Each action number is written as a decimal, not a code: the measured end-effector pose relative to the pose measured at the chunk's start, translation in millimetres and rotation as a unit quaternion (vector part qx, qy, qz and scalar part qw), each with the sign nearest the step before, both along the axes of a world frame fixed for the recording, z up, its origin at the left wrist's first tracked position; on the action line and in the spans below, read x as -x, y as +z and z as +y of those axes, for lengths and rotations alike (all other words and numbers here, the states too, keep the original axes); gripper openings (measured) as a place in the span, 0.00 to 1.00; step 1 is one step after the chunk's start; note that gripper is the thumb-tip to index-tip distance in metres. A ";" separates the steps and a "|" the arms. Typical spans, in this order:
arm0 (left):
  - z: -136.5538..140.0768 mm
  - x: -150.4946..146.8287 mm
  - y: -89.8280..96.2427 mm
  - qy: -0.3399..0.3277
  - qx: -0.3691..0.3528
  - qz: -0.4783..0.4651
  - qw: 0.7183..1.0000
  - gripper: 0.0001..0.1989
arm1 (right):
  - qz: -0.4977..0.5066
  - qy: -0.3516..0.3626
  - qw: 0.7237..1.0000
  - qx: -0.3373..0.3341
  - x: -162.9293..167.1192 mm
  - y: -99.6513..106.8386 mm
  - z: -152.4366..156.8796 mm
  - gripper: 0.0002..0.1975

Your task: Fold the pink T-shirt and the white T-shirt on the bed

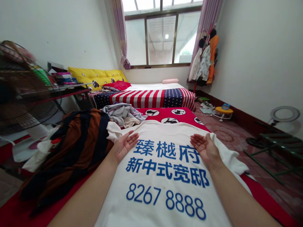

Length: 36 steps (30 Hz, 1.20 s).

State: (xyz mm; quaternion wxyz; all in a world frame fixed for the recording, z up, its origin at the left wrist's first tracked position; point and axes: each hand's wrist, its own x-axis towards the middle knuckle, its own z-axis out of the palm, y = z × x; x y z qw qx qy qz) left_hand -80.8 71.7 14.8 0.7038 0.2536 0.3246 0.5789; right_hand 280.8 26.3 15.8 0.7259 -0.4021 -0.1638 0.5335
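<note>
A white T-shirt (163,189) with blue Chinese characters and digits lies spread flat before me, its neckline away from me and its sleeves out to the sides. My left hand (125,145) is at the shirt's left shoulder, palm turned inward, fingers stretched out. On the opposite shoulder side, my right hand (205,147) mirrors it with fingers extended. Neither hand grips the fabric; whether they touch it or hover just over it I cannot tell. Under the shirt is a red cloth (189,117) with black-and-white round prints.
A brown-and-black striped garment (80,142) is heaped at left, beside crumpled grey clothes (124,113). A fan (26,85) stands far left. Behind is a bed (146,98) with a flag-patterned cover. At right are a yellow stool (223,110), a ring light (285,113) and a green metal rack (281,148).
</note>
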 end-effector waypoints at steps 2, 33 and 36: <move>0.9 1.0 -1.5 -0.005 -0.006 0.002 1.000 0.12 | -0.003 0.000 1.000 -0.003 0.8 0.2 -0.3 0.26; -2.5 -1.9 3.8 -0.014 0.004 -0.003 1.000 0.12 | -0.049 0.001 0.999 -0.005 6.0 0.7 -0.9 0.25; -1.2 -1.1 3.0 -0.018 0.004 -0.013 1.000 0.13 | -0.057 0.001 0.998 -0.001 7.5 1.5 -0.5 0.26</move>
